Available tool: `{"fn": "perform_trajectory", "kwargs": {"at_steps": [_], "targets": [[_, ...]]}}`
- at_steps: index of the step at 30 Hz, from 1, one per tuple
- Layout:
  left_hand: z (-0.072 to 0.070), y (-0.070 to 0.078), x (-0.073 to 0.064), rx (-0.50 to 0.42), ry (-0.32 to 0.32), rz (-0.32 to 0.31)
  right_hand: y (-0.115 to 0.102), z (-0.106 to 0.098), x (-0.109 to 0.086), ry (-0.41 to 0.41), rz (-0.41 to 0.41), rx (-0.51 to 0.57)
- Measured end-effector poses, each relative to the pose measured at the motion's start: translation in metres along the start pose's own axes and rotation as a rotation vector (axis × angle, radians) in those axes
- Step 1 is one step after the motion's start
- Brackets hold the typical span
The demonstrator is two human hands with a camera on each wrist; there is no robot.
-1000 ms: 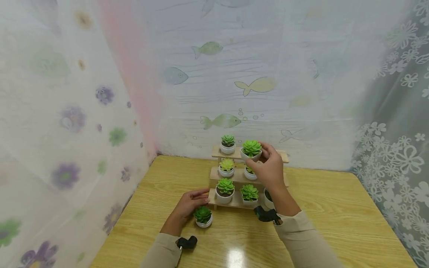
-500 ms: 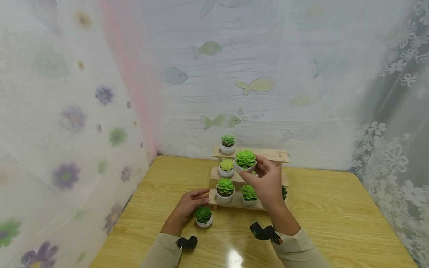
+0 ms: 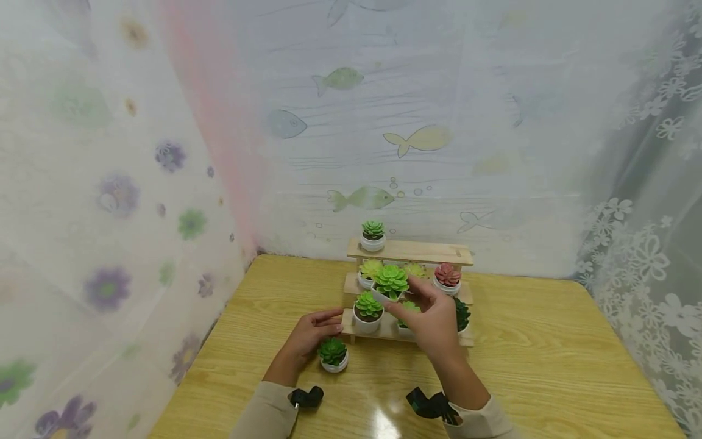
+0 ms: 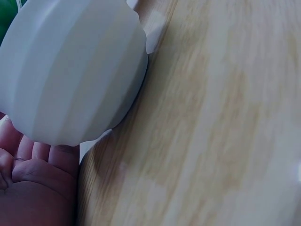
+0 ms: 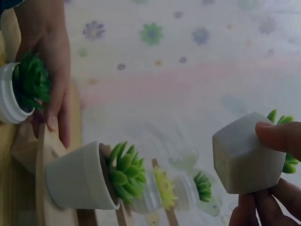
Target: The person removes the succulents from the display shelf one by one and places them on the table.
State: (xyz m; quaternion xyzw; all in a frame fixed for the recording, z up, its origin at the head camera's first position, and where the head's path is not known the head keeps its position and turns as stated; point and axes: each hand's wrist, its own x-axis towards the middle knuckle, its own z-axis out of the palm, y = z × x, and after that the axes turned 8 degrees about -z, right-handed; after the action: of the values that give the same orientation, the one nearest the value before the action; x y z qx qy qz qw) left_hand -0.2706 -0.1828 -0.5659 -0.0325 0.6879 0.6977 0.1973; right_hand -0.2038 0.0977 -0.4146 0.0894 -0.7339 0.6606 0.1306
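My right hand [image 3: 436, 320] pinches a potted succulent [image 3: 390, 277] with bright green leaves, held above the lower tiers of a wooden three-tier plant stand [image 3: 422, 251]. In the right wrist view its angular white pot [image 5: 247, 153] sits between thumb and fingers. My left hand [image 3: 311, 334] touches the left end of the bottom tier with its fingers extended. Just in front of that hand, a dark green succulent [image 3: 331, 352] in a white pot stands on the table; a white ribbed pot [image 4: 70, 70] fills the upper left of the left wrist view.
One succulent [image 3: 373, 235] stands at the top tier's left end. The middle tier bears yellow-green succulents and a red one [image 3: 447, 277]. On the bottom tier are green succulents [image 3: 368, 311] and a dark one [image 3: 462, 314]. A patterned curtain hangs behind the wooden table [image 3: 548, 341].
My right hand has carried the succulent down and to the left, from before the top tier to over the lower tiers. The red succulent has come into view. My left hand has stayed in place.
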Motion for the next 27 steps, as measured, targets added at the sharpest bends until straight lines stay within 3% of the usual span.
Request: {"fn": "perform_trajectory", "kwargs": {"at_steps": [8,17,27], "targets": [[0.0,-0.001,0.0,0.006,-0.014,0.015,0.014,0.0,-0.018,-0.003,0.04,-0.028],[0.001,0.001,-0.002,-0.007,-0.014,0.019,0.028,0.002,-0.034,-0.038,0.143,0.062],[0.002,0.0,-0.004,0.001,-0.004,0.02,0.046,0.004,-0.047,-0.088,0.176,0.079]]}}
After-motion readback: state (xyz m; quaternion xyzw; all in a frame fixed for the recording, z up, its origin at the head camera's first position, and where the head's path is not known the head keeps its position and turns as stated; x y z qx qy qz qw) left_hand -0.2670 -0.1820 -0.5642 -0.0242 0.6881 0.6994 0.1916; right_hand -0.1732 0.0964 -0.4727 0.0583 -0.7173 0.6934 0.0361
